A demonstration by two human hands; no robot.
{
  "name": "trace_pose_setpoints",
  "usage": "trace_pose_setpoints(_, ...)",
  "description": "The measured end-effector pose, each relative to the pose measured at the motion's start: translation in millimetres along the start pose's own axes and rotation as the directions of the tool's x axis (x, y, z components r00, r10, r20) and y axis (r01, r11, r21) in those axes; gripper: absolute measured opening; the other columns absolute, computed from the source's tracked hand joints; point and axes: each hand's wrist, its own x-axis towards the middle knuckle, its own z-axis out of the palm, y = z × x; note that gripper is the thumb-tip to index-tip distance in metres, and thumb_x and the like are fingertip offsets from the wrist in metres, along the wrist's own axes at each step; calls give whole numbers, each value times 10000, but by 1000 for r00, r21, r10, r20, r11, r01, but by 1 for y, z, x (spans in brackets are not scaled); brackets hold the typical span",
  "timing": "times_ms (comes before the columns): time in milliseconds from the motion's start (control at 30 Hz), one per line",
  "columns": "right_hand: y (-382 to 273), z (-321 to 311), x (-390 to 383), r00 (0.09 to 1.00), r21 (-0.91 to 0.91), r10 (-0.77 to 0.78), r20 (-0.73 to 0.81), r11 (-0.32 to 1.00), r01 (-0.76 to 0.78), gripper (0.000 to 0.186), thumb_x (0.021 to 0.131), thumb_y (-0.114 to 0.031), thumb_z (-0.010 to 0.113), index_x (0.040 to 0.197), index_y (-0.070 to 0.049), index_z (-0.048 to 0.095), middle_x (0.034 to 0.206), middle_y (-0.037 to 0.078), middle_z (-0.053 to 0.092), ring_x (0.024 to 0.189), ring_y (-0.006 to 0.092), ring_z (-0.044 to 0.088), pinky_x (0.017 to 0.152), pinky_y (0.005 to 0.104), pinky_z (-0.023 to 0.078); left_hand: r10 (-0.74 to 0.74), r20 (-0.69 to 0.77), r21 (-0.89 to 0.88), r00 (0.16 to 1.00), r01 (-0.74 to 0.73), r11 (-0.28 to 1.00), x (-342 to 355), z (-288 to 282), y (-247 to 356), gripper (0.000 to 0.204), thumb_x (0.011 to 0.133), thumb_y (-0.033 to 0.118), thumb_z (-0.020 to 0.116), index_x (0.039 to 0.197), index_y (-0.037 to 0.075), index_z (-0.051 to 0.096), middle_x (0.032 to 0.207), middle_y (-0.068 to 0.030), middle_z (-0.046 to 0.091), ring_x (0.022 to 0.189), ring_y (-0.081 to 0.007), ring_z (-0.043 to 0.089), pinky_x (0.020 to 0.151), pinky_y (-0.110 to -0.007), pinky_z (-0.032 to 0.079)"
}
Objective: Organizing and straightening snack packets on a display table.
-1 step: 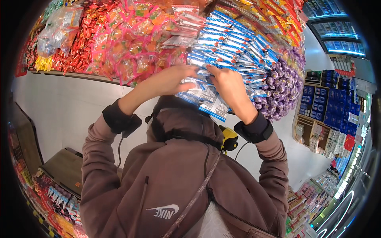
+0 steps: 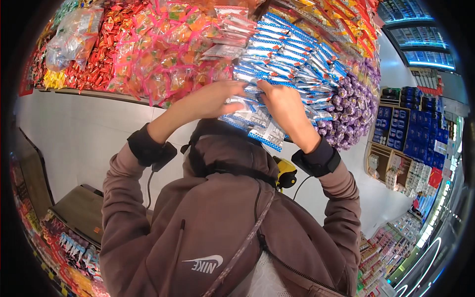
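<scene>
Blue-and-white snack packets (image 2: 277,54) stand in packed rows at the centre of the display, with checked blue edges. My left hand (image 2: 220,99) reaches over the near left end of these rows, its thumb and fingers apart, close to the packets. Just to its right, my right hand (image 2: 283,101) is closed, thumb and forefinger bent at the edge of a blue-and-white packet; its other fingers are partly hidden. Nearer to me, below both hands, a silvery-white packet with a blue checked border (image 2: 267,132) lies at the display's front edge.
Left of the packets are pink-edged clear bags (image 2: 170,54) of sweets and red-wrapped candies (image 2: 101,54). Purple-wrapped round sweets (image 2: 346,106) crowd the right side. A brown folding chair (image 2: 76,213) stands behind at left. Stocked shelves (image 2: 410,123) line the right.
</scene>
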Motion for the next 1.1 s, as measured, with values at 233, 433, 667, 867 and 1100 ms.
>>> trace_pose_setpoints(233,12,7,12,987,-44,-138,81,989,142,77,718,-31,491,766,1,542,631,197,571,630,343,590,560,411,472,66,-44,22,997,-65,998,-2,4,-6,299,796,191,578,1012,-9,527,1167,-204,488,1094,-336,453,912,-379,361)
trace_pose_setpoints(433,13,18,26,971,-103,-172,166,976,190,76,718,-90,534,724,-28,577,688,147,587,693,298,595,632,396,472,-6,-63,-9,998,6,1000,-2,5,-3,305,800,203,562,1009,-10,501,979,-198,533,952,-335,506,812,-374,399)
trace_pose_setpoints(667,15,1,35,920,83,-146,364,989,124,91,706,-85,550,692,-12,603,687,182,592,692,318,599,634,407,476,0,-74,-39,997,-3,999,-2,-1,1,315,790,206,562,1011,-11,501,968,-198,544,925,-341,519,786,-380,413)
trace_pose_setpoints(867,15,10,32,941,23,-149,305,989,149,90,712,-62,536,697,-12,608,709,191,594,710,334,592,644,408,467,-8,-86,-67,996,2,998,-1,2,0,286,783,188,559,976,-21,532,920,-198,566,914,-345,524,777,-386,417)
trace_pose_setpoints(1100,15,8,43,880,35,-139,454,990,139,152,739,-70,528,853,-9,608,826,174,613,789,344,583,698,401,461,35,-117,144,993,-18,989,4,3,-8,271,782,183,552,980,-3,567,883,-181,586,856,-341,538,749,-394,428)
